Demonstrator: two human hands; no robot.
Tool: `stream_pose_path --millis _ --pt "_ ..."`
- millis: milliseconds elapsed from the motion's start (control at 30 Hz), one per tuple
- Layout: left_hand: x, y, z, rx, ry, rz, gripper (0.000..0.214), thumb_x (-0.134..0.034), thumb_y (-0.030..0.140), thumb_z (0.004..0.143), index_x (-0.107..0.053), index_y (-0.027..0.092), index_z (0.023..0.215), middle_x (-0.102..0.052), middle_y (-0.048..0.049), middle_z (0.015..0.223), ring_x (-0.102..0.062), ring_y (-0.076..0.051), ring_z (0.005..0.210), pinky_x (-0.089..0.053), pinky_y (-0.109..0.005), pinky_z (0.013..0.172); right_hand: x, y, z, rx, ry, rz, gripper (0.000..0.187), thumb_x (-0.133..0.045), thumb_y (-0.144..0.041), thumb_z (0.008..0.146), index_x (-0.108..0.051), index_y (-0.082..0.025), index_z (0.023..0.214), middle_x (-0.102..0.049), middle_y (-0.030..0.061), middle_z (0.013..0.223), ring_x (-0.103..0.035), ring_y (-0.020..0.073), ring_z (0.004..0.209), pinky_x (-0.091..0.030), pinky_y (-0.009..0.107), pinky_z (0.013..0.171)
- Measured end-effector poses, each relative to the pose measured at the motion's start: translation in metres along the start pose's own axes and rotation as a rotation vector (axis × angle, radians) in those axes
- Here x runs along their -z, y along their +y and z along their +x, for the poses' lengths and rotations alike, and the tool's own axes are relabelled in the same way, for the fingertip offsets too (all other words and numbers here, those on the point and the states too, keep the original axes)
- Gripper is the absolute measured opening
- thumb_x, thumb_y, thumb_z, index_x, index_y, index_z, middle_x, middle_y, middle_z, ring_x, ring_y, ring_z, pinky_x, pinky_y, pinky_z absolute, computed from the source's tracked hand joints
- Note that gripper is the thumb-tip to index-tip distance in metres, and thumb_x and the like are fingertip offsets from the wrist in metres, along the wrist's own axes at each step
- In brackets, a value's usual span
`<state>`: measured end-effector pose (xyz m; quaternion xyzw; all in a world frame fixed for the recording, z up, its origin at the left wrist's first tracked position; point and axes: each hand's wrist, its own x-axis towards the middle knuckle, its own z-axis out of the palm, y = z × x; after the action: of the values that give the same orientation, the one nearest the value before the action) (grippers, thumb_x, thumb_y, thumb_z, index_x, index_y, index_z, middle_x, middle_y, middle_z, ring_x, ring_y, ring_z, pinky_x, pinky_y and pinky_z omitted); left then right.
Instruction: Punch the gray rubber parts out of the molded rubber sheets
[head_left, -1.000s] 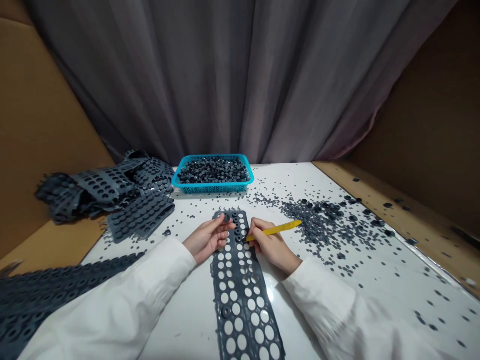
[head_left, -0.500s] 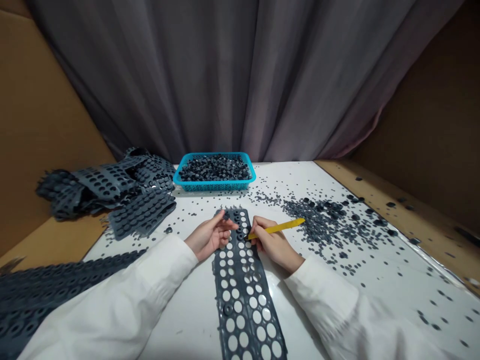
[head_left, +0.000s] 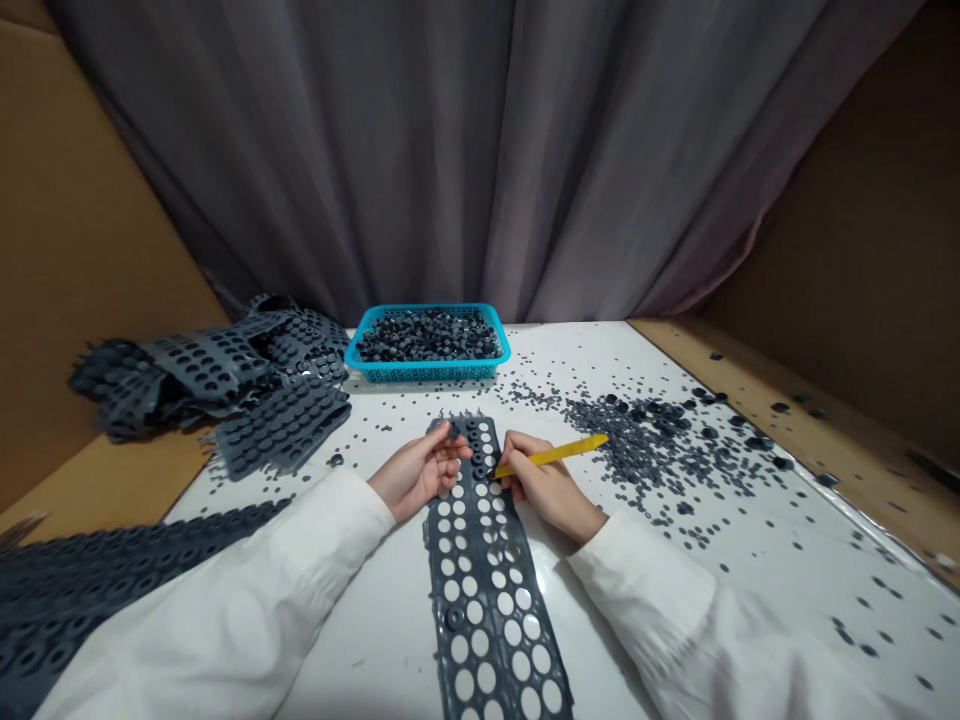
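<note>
A dark grey rubber sheet (head_left: 480, 590) with rows of round holes lies lengthwise in front of me. Dark rings fill some holes near its far end, and one lone ring (head_left: 454, 616) sits nearer to me. My right hand (head_left: 541, 487) grips a slim yellow tool (head_left: 568, 449) like a pen, its dark tip at the sheet's right column of holes. Over the left edge of the sheet, my left hand (head_left: 425, 470) is loosely curled with thumb and fingers apart. Dark rings show behind its fingertips; I see nothing clearly held there.
A blue basket (head_left: 427, 370) full of small dark pieces stands at the back. Crumpled perforated sheets (head_left: 210, 365) are heaped at left, with ringed strips (head_left: 112, 570) nearer. Small dark discs (head_left: 637, 440) are strewn over the right of the white table (head_left: 375, 640). Cardboard walls flank it.
Both hands stay almost in the same place. The yellow tool's tip remains at the same area of the sheet, and the view has shifted very slightly.
</note>
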<state>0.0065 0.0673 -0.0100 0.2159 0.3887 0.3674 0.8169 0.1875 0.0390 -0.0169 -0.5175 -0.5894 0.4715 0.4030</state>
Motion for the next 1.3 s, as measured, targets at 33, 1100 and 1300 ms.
stream_pose_path --millis 33,1100,1300 --pt "0.0 0.0 -0.001 -0.01 -0.002 0.003 0.027 -0.042 0.026 0.091 -0.06 0.008 0.081 -0.061 -0.0066 0.073 -0.049 -0.006 0.048 -0.039 -0.015 0.041 0.0 0.0 0.0 -0.003 -0.001 0.003 0.017 -0.041 -0.018 0.073 -0.043 -0.018 0.057 -0.048 -0.0041 0.047 -0.042 0.0082 0.039 -0.029 0.018 0.038" --pt "-0.016 -0.006 -0.014 -0.702 -0.135 2.057 0.024 -0.04 0.028 0.091 -0.059 0.022 0.104 -0.055 -0.0052 0.1 -0.059 -0.018 0.078 -0.046 -0.028 0.069 0.002 -0.005 0.0 0.044 -0.029 -0.015 0.021 -0.04 -0.013 0.077 -0.042 -0.019 0.057 -0.047 -0.0048 0.048 -0.042 0.0083 0.041 -0.03 0.019 0.04" --pt "-0.024 -0.006 -0.016 -0.677 -0.085 2.257 0.027 -0.035 0.027 0.093 -0.06 0.02 0.098 -0.057 -0.0053 0.091 -0.059 -0.018 0.072 -0.044 -0.025 0.06 0.002 -0.007 0.0 0.059 -0.02 -0.042 0.022 -0.039 -0.012 0.077 -0.041 -0.019 0.056 -0.046 -0.0047 0.047 -0.042 0.009 0.044 -0.03 0.02 0.043"
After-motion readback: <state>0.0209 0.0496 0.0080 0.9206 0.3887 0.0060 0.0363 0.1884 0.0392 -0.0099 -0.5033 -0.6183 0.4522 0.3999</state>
